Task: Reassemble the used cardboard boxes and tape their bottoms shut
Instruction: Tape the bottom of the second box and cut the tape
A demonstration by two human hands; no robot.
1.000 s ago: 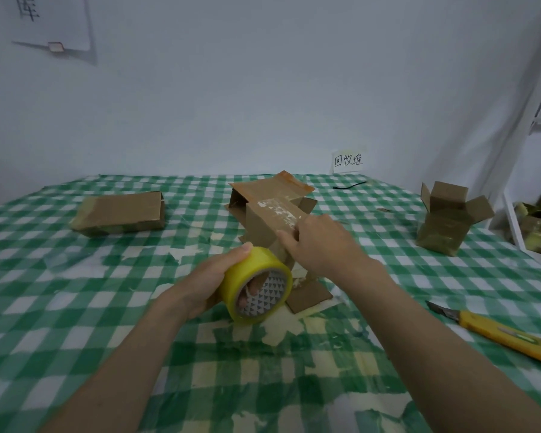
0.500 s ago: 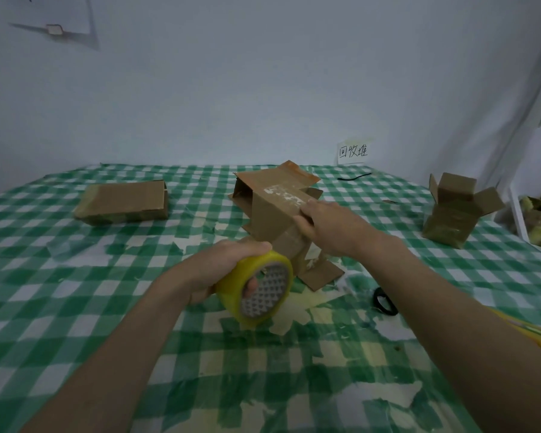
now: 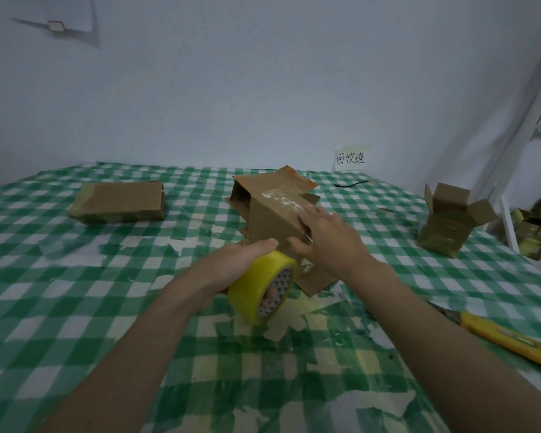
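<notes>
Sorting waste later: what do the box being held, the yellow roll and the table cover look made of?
Box: matte brown cardboard, torn white label residue. Tape roll: glossy yellowish plastic film, probably on a printed card core. Table cover: green-checked sheet, faintly shiny, likely plastic, patched with tape scraps.

A person's left hand (image 3: 231,264) grips a yellow tape roll (image 3: 263,289), fingers through its core, just in front of a worn cardboard box (image 3: 272,214) lying on its side on a green checked tablecloth (image 3: 75,292). The right hand (image 3: 328,242) lies flat on the box's upper face. A flattened box (image 3: 119,203) sits far left, an open-flapped box (image 3: 450,223) far right, and a yellow utility knife (image 3: 506,339) near right.
</notes>
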